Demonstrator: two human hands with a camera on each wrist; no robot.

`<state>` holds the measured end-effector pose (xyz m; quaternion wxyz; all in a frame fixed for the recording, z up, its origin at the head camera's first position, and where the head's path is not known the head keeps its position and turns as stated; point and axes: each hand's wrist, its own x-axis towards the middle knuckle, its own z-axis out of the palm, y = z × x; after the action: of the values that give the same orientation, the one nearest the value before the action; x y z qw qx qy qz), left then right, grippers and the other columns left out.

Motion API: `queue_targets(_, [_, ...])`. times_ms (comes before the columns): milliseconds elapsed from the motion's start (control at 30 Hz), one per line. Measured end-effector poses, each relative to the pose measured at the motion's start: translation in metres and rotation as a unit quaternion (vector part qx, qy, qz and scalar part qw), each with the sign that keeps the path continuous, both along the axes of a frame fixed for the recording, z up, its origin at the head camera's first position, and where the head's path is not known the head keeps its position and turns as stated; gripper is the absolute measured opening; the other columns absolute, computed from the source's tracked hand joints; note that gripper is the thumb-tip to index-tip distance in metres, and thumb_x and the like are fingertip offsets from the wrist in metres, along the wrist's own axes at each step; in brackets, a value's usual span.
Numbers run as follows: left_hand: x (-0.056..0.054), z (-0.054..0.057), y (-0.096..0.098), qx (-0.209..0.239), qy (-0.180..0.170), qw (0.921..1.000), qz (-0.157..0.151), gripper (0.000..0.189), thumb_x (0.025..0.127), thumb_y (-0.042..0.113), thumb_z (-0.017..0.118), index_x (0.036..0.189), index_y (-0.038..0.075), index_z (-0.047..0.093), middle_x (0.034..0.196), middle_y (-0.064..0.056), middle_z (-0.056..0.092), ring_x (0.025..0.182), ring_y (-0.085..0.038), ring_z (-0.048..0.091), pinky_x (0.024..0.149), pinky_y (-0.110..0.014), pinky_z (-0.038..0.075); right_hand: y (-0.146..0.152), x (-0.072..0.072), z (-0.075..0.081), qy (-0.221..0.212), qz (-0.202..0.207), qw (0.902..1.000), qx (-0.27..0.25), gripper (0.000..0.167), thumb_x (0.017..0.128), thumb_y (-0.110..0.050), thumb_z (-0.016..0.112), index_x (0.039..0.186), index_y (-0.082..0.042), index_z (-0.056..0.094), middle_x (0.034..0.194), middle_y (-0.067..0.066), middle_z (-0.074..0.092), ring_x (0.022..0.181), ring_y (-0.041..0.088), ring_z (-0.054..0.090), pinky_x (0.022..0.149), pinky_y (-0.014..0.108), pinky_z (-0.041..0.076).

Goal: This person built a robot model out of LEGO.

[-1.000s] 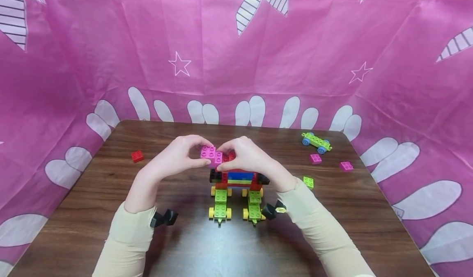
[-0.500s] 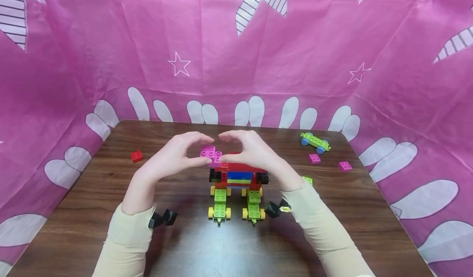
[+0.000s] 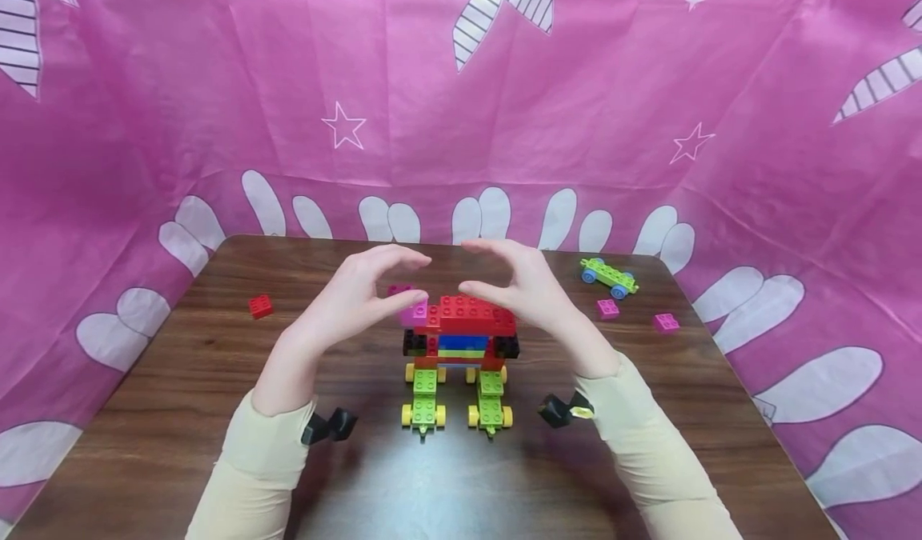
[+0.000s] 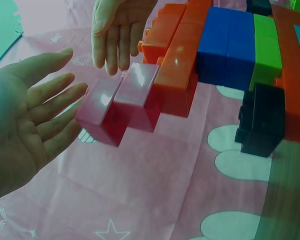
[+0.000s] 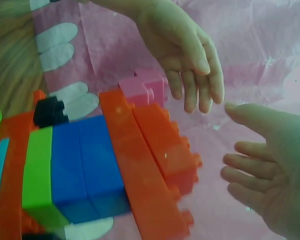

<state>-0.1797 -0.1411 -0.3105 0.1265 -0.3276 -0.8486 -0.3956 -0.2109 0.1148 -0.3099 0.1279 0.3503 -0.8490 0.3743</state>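
Observation:
A toy structure of building blocks stands on the table, with red bricks (image 3: 471, 312) on top and blue bricks (image 3: 463, 342) below. Two pink bricks (image 4: 137, 92) step up from the red top's left end. My left hand (image 3: 353, 300) is close beside them, thumb and fingers apart, the thumb covering part of the pink in the head view. Over the red top's right end, my right hand (image 3: 533, 288) is spread with nothing in it. Black bricks (image 3: 507, 346) stick out at the sides. Green wheeled bases (image 3: 491, 408) with yellow wheels carry the structure.
A loose red brick (image 3: 261, 306) lies on the left of the table. At the right are two pink bricks (image 3: 608, 308) and a green wheeled base (image 3: 609, 277) with blue wheels. A pink patterned cloth (image 3: 403, 84) hangs behind the table.
Both hands have let go of the pink bricks, which stay on the structure. My right hand has moved right and its fingers have spread; my left hand has opened and risen slightly.

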Motion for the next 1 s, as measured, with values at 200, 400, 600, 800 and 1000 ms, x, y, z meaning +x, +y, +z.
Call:
queue_targets(200, [-0.001, 0.003, 0.014, 0.001, 0.013, 0.9999, -0.006, 0.044, 0.084, 0.017, 0.078, 0.125, 0.008, 0.064, 0.123, -0.007, 0.067, 0.112, -0.021, 0.063, 0.093, -0.04, 0.054, 0.023, -0.002, -0.003, 0.066, -0.035, 0.9955, -0.059, 0.052, 0.078, -0.009, 0.082, 0.126, -0.004, 0.064, 0.124, 0.013, 0.067, 0.115, 0.027, 0.061, 0.099, 0.047, 0.049])
queue_targets(400, [0.001, 0.002, 0.03, 0.0, 0.013, 0.9998, -0.018, 0.049, 0.084, 0.02, 0.078, 0.13, 0.011, 0.062, 0.124, -0.006, 0.067, 0.111, -0.021, 0.062, 0.09, -0.04, 0.055, 0.052, -0.007, -0.009, 0.101, -0.083, 0.988, -0.082, 0.05, 0.076, -0.004, 0.082, 0.124, -0.004, 0.066, 0.121, 0.013, 0.069, 0.113, 0.025, 0.062, 0.099, 0.028, 0.047])
queue_targets(600, [0.002, 0.0, 0.044, -0.005, 0.023, 0.9989, -0.04, 0.053, 0.083, 0.018, 0.079, 0.131, 0.009, 0.06, 0.128, -0.008, 0.065, 0.114, -0.024, 0.062, 0.09, -0.039, 0.056, 0.088, -0.019, -0.02, 0.101, -0.124, 0.9838, -0.083, 0.047, 0.077, -0.002, 0.08, 0.122, -0.005, 0.067, 0.117, 0.014, 0.07, 0.107, 0.008, 0.06, 0.095, 0.014, 0.042])
queue_targets(800, [-0.002, 0.001, 0.06, -0.027, 0.003, 0.9985, -0.047, 0.054, 0.084, 0.022, 0.077, 0.134, 0.01, 0.059, 0.132, -0.007, 0.063, 0.119, -0.023, 0.06, 0.1, -0.042, 0.051, 0.13, -0.036, -0.038, 0.083, -0.164, 0.9814, -0.055, 0.048, 0.077, -0.004, 0.081, 0.122, -0.003, 0.066, 0.118, 0.017, 0.068, 0.105, -0.01, 0.053, 0.092, 0.006, 0.04])
queue_targets(1000, [-0.005, 0.001, 0.075, -0.056, -0.026, 0.9967, -0.054, 0.057, 0.086, 0.026, 0.076, 0.137, 0.012, 0.056, 0.135, -0.005, 0.06, 0.126, -0.021, 0.056, 0.105, -0.04, 0.047, 0.171, -0.056, -0.064, 0.041, -0.2, 0.9786, -0.024, 0.046, 0.081, -0.012, 0.079, 0.124, -0.003, 0.064, 0.119, 0.019, 0.067, 0.109, 0.019, 0.062, 0.096, 0.023, 0.046])
